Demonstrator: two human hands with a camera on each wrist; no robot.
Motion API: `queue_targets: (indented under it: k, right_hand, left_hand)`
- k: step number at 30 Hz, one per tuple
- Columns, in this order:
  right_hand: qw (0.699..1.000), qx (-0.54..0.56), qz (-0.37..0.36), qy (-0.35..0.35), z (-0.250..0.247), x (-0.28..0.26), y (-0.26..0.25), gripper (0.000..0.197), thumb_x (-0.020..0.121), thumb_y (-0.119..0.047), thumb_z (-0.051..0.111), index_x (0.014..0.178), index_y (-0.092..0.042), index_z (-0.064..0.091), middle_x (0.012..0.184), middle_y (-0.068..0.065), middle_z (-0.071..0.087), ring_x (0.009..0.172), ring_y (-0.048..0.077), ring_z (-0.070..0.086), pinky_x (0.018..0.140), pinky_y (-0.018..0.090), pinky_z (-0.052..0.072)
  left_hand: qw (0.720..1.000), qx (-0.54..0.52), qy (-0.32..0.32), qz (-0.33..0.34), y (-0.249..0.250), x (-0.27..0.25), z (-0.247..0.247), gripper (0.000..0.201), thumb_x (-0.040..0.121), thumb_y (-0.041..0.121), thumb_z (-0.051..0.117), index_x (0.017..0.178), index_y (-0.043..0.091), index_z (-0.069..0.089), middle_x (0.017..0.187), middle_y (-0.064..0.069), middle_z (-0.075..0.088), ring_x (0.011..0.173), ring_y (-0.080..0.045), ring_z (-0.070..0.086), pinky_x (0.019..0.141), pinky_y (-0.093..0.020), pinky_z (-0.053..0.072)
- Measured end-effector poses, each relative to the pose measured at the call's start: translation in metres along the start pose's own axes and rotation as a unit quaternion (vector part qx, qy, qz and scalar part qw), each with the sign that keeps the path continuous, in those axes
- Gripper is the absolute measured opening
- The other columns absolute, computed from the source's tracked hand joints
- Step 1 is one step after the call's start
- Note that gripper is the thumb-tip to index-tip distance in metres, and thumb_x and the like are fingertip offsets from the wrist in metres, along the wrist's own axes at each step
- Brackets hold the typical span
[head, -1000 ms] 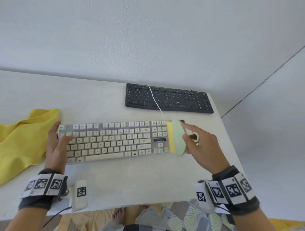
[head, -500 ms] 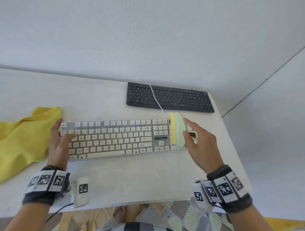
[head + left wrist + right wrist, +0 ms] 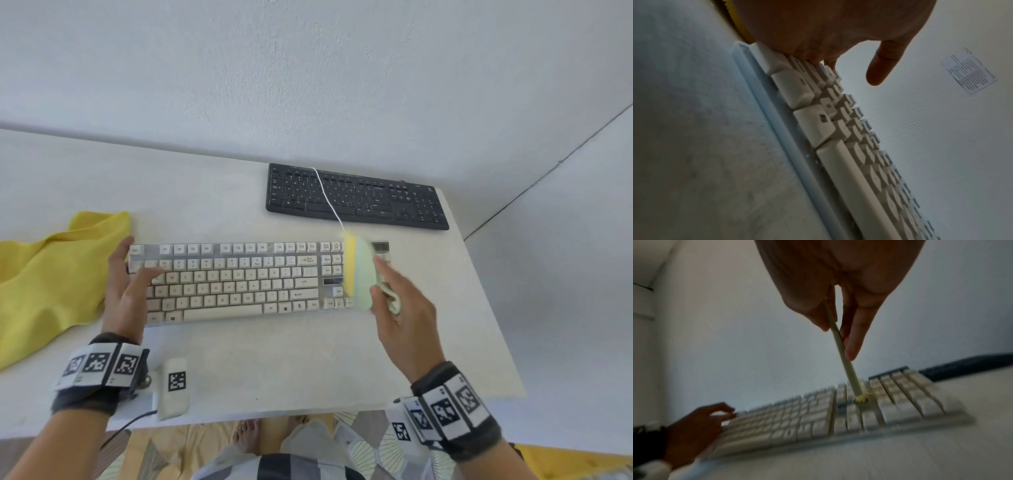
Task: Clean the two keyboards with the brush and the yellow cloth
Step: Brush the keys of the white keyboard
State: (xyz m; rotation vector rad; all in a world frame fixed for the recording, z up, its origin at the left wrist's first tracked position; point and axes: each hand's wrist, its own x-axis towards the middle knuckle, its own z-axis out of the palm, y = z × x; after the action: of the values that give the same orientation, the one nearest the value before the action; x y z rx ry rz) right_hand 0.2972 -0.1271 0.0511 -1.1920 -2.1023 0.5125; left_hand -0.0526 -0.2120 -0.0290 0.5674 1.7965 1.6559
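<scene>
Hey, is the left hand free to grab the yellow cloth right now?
Probably yes. The left hand rests open on the white keyboard's left end, holding nothing, and the yellow cloth lies uncovered on the table right beside it, with nothing between them.

place: plain room, likely a home | bare white walls [image 3: 308, 85] | white table [image 3: 291, 359] in the corner | printed paper sheet [image 3: 968, 71] on wall | bare feet [image 3: 248, 435] on patterned floor covering [image 3: 366, 452]

keyboards 2 (white keyboard [image 3: 239, 279], black keyboard [image 3: 356, 197]) | brush [image 3: 361, 274] 1 | yellow cloth [image 3: 51, 270] 1
</scene>
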Motion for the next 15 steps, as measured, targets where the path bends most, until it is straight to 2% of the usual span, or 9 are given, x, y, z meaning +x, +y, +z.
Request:
queue_targets:
  k: [2, 3, 5, 6, 7, 10, 11, 12, 15]
  right_hand:
    - [0.997, 0.000, 0.046, -0.063, 0.004, -0.010, 0.002, 0.044, 0.096, -0.011, 0.055, 0.140, -0.019, 0.049, 0.126, -0.009, 0.058, 0.111, 0.010, 0.060, 0.094, 0.031, 0.053]
    - [0.993, -0.014, 0.066, -0.096, -0.001, -0.011, 0.001, 0.043, 0.096, -0.013, 0.055, 0.139, -0.019, 0.051, 0.127, -0.010, 0.058, 0.113, 0.010, 0.060, 0.096, 0.032, 0.051]
    - [0.983, -0.036, 0.088, -0.157, -0.013, -0.006, -0.002, 0.041, 0.097, -0.018, 0.054, 0.137, -0.021, 0.053, 0.128, -0.008, 0.061, 0.109, 0.009, 0.061, 0.095, 0.031, 0.051]
    - [0.982, -0.030, 0.090, -0.165, -0.020, -0.003, -0.004, 0.040, 0.097, -0.018, 0.054, 0.137, -0.021, 0.054, 0.127, -0.007, 0.062, 0.104, 0.009, 0.063, 0.092, 0.031, 0.054]
    - [0.986, -0.017, 0.079, -0.143, -0.024, 0.001, -0.007, 0.040, 0.097, -0.017, 0.055, 0.136, -0.020, 0.054, 0.125, -0.007, 0.062, 0.099, 0.008, 0.064, 0.087, 0.030, 0.056]
    - [0.999, -0.032, 0.003, 0.008, -0.020, 0.006, -0.007, 0.041, 0.096, -0.011, 0.057, 0.136, -0.014, 0.055, 0.108, -0.009, 0.061, 0.090, 0.007, 0.062, 0.082, 0.019, 0.052]
    - [0.999, -0.033, -0.007, 0.026, -0.014, 0.002, -0.006, 0.041, 0.096, -0.012, 0.056, 0.137, -0.014, 0.053, 0.106, -0.010, 0.059, 0.091, 0.006, 0.060, 0.082, 0.016, 0.051]
    - [1.000, -0.024, 0.001, 0.015, -0.007, -0.003, -0.005, 0.042, 0.097, -0.013, 0.055, 0.138, -0.015, 0.051, 0.110, -0.011, 0.057, 0.094, 0.005, 0.059, 0.084, 0.017, 0.051]
    - [0.994, -0.011, 0.073, -0.081, 0.001, -0.019, 0.000, 0.043, 0.097, -0.014, 0.054, 0.139, -0.021, 0.049, 0.122, -0.011, 0.059, 0.100, 0.011, 0.063, 0.087, 0.028, 0.055]
  left_hand:
    - [1.000, 0.000, 0.003, 0.003, -0.001, -0.001, 0.001, 0.067, 0.075, 0.040, 0.058, 0.139, 0.049, 0.040, 0.145, -0.019, 0.055, 0.130, -0.038, 0.056, 0.107, -0.059, 0.047]
    - [1.000, 0.002, 0.005, 0.004, -0.002, -0.001, 0.000, 0.066, 0.076, 0.039, 0.058, 0.139, 0.049, 0.040, 0.145, -0.019, 0.055, 0.130, -0.038, 0.056, 0.107, -0.059, 0.047]
    - [1.000, 0.003, 0.003, 0.005, -0.002, -0.001, 0.000, 0.066, 0.077, 0.038, 0.057, 0.139, 0.048, 0.040, 0.145, -0.019, 0.055, 0.129, -0.038, 0.056, 0.106, -0.059, 0.047]
    - [1.000, 0.002, 0.002, 0.004, -0.002, 0.000, 0.001, 0.066, 0.076, 0.040, 0.057, 0.139, 0.049, 0.039, 0.145, -0.019, 0.055, 0.129, -0.038, 0.056, 0.106, -0.059, 0.047]
    - [1.000, 0.003, 0.001, 0.005, -0.002, 0.000, 0.001, 0.067, 0.076, 0.041, 0.057, 0.140, 0.048, 0.039, 0.145, -0.020, 0.055, 0.128, -0.039, 0.057, 0.105, -0.059, 0.048]
    - [1.000, 0.006, 0.002, 0.006, -0.003, 0.001, 0.001, 0.067, 0.078, 0.037, 0.056, 0.141, 0.045, 0.038, 0.145, -0.020, 0.054, 0.129, -0.039, 0.056, 0.106, -0.059, 0.047]
    - [1.000, 0.006, 0.001, 0.006, -0.004, 0.001, 0.001, 0.067, 0.078, 0.037, 0.056, 0.142, 0.044, 0.038, 0.145, -0.020, 0.054, 0.129, -0.039, 0.056, 0.107, -0.060, 0.046]
    - [1.000, 0.005, 0.000, 0.004, -0.004, 0.002, 0.001, 0.067, 0.078, 0.037, 0.056, 0.142, 0.044, 0.038, 0.146, -0.020, 0.054, 0.129, -0.039, 0.056, 0.108, -0.062, 0.046]
    - [1.000, 0.007, 0.001, -0.002, -0.005, 0.003, 0.001, 0.077, 0.076, 0.041, 0.058, 0.151, 0.039, 0.039, 0.146, -0.018, 0.055, 0.130, -0.038, 0.056, 0.109, -0.063, 0.044]
